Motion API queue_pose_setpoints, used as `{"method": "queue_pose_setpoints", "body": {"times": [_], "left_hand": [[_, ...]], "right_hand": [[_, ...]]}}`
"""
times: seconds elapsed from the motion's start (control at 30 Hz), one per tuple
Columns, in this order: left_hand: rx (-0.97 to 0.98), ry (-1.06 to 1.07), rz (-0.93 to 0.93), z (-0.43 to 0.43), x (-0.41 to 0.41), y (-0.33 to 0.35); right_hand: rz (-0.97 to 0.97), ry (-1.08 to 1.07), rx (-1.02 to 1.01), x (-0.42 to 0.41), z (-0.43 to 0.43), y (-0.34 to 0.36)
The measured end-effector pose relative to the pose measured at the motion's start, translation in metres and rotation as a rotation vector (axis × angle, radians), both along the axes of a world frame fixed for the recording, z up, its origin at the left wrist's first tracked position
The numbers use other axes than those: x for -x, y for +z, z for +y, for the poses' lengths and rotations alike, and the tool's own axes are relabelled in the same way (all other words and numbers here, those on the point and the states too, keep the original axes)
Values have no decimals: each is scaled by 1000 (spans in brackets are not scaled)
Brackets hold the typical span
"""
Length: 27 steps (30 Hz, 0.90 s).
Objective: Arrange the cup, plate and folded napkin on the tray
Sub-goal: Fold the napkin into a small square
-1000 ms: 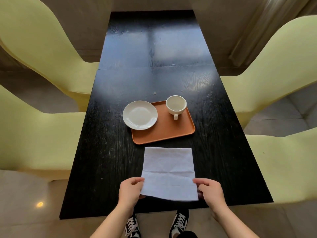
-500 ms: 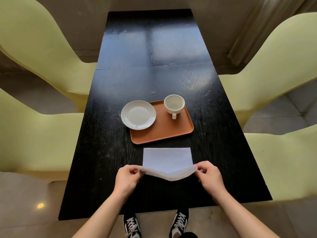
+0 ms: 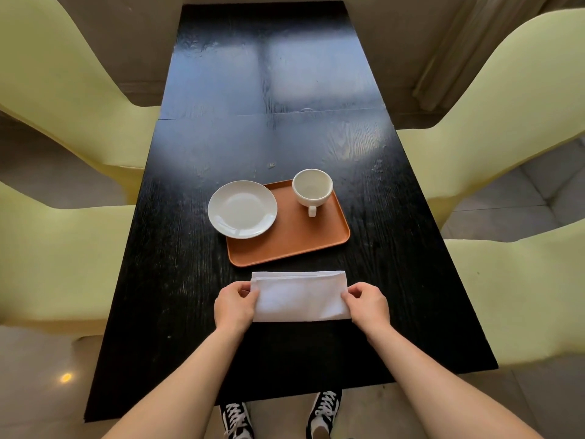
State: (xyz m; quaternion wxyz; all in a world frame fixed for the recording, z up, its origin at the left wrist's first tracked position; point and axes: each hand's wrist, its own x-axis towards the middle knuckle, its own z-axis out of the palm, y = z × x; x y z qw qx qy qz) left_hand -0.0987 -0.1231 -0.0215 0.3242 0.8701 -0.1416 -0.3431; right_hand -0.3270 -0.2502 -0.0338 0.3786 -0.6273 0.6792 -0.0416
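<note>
Change: napkin (image 3: 300, 297) was doubled over since the earlier frame, long axis left-right.
Table (image 3: 196, 280): napkin lay flat, just before tray (image 3: 294, 239).
Tray: plate (image 3: 242, 209) overhung its left edge; cup (image 3: 312, 187) upright, handle toward the person.
Left hand (image 3: 234, 307): pinched napkin's left end.
Right hand (image 3: 367, 304): pinched right end.

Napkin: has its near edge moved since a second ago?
Yes. The napkin is now folded in half; its near edge has moved away from the table's near edge, toward the tray.
</note>
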Motion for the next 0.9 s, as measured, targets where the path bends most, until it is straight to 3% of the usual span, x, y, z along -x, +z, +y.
{"method": "queue_pose_setpoints", "body": {"times": [0.23, 0.37, 0.7, 0.9], "left_hand": [[-79, -74, -15, 8, 7, -9], [-114, -133, -51, 4, 16, -7], [0, 11, -128, -6, 19, -4], [-131, -60, -128, -10, 18, -4]], "right_hand": [[-2, -34, 21, 3, 5, -1], [67, 53, 38, 1, 11, 4], [109, -3, 74, -3, 10, -1], [193, 63, 100, -6, 9, -2]]}}
